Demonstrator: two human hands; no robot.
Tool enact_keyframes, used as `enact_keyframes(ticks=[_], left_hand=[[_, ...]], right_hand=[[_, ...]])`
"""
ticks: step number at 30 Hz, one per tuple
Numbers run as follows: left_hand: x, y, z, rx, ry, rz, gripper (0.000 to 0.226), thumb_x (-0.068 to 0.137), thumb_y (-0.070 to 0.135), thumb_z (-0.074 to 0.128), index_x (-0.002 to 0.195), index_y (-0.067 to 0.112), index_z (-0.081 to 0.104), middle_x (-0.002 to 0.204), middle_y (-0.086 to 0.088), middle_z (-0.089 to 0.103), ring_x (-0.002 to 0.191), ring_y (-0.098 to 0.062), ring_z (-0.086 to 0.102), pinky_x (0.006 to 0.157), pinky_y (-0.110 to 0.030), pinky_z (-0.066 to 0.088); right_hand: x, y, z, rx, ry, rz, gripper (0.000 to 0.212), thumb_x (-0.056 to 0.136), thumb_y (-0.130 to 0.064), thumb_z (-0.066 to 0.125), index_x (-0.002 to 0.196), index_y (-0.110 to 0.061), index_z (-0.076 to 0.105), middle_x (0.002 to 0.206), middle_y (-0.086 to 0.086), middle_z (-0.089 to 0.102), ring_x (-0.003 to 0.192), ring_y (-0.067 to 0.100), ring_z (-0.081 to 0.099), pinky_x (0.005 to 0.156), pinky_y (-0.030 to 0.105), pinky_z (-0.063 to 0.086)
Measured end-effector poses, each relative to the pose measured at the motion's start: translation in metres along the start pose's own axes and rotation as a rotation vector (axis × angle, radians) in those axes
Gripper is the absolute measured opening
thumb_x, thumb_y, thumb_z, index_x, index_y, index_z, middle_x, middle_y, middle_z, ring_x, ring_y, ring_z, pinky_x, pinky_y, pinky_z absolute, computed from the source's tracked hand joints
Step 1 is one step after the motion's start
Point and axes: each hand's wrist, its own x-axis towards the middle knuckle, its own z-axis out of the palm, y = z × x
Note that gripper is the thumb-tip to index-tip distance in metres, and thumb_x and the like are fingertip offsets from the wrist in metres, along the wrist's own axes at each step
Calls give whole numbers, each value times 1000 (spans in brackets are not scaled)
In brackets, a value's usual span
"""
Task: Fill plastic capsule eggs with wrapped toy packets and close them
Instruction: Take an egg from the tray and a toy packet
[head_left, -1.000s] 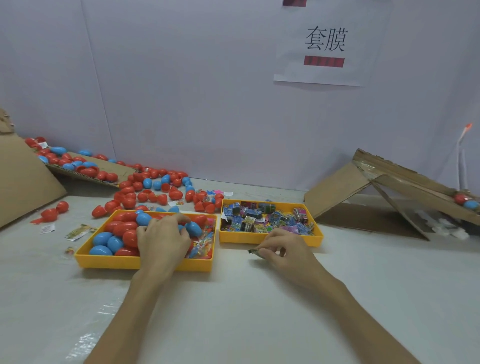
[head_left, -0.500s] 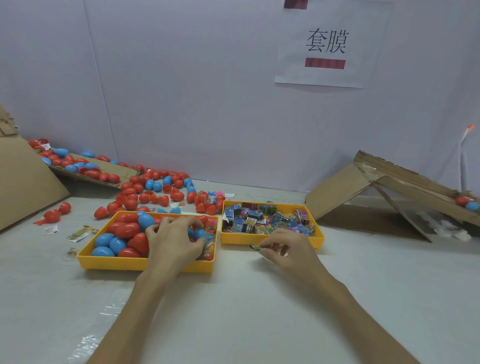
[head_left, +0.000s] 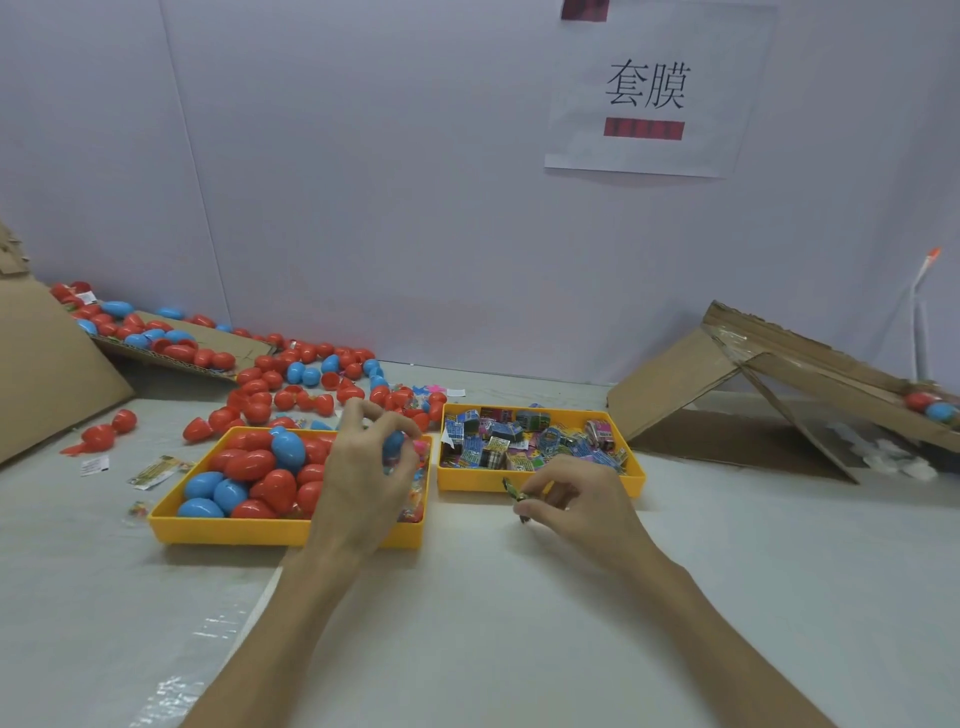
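L hand grips a blue capsule egg w/ curled fingers, over the egg tray — red & blue eggs inside. R hand pinches a wrapped packet just in front of the packet tray, above the worktop. Loose eggs lie behind both trays.

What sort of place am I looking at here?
Likely a hand-packing station: one yellow tray of capsule eggs, a second tray of wrapped toy packets, loose eggs heaped by the wall, a paper sign above.
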Motion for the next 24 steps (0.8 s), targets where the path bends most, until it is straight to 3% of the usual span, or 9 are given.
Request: enact_keyframes(ticks=[4, 6, 8, 9, 11, 14, 16, 19, 24], left_hand=[[-10, 21, 7, -135, -139, 92, 23, 85, 10, 51, 74, 15, 70, 84, 9, 54, 76, -7, 56, 62, -17, 42], [-16, 25, 11, -101, -252, 156, 14, 89, 15, 59, 93, 19, 72, 86, 10, 59, 81, -7, 58, 69, -24, 49], [-22, 26, 15, 24, -328, 223, 29, 89, 35, 70, 116, 26, 68, 88, 17, 57, 79, -5, 57, 69, -24, 51], [-24, 26, 18, 71, -346, 239, 40, 85, 48, 70, 121, 30, 66, 86, 20, 54, 75, -3, 54, 65, -18, 47], [-26, 28, 21, 118, -343, 266, 43, 80, 62, 66, 113, 33, 67, 80, 20, 50, 67, -2, 48, 59, -11, 32], [-24, 26, 25, 123, -268, 302, 23, 84, 50, 71, 91, 28, 69, 72, 15, 50, 59, -5, 45, 53, -14, 27], [-24, 26, 24, 124, -240, 290, 17, 84, 42, 74, 92, 27, 71, 71, 16, 48, 58, -6, 44, 52, -15, 31], [-24, 27, 23, 131, -246, 259, 14, 82, 36, 76, 93, 28, 71, 72, 18, 46, 59, -6, 45, 53, -18, 34], [-25, 26, 25, 164, -279, 256, 21, 82, 35, 78, 101, 28, 74, 75, 19, 44, 61, -6, 43, 56, -14, 28]], right_hand=[[0, -5, 0, 147, 20, 93, 23, 75, -5, 85, 77, -24, 72, 76, -4, 74, 68, 15, 74, 66, 20, 54], [1, -9, -1, 278, -9, 181, 18, 77, -4, 84, 81, -17, 73, 77, 2, 76, 75, 20, 76, 70, 26, 57], [2, -12, -2, 396, -45, 205, 15, 77, -2, 84, 87, -9, 75, 82, 9, 77, 80, 25, 76, 74, 31, 59], [2, -14, -2, 447, -61, 200, 14, 78, -1, 83, 89, -7, 75, 86, 12, 77, 82, 28, 76, 75, 32, 59], [1, -18, -1, 512, -82, 198, 14, 80, -1, 82, 92, -5, 75, 91, 14, 77, 87, 30, 75, 77, 31, 58], [0, -19, 4, 521, -97, 208, 14, 84, -1, 77, 98, -2, 73, 96, 16, 76, 93, 32, 74, 84, 38, 59], [0, -20, 6, 489, -88, 209, 14, 86, -5, 77, 100, -6, 72, 97, 13, 76, 95, 29, 74, 86, 40, 59], [1, -23, 6, 445, -60, 204, 10, 87, -13, 77, 97, -15, 75, 93, 3, 76, 91, 17, 73, 77, 29, 57], [2, -21, 5, 420, -20, 222, 14, 91, -5, 71, 87, -17, 78, 82, 5, 74, 76, 15, 66, 65, 26, 52]])
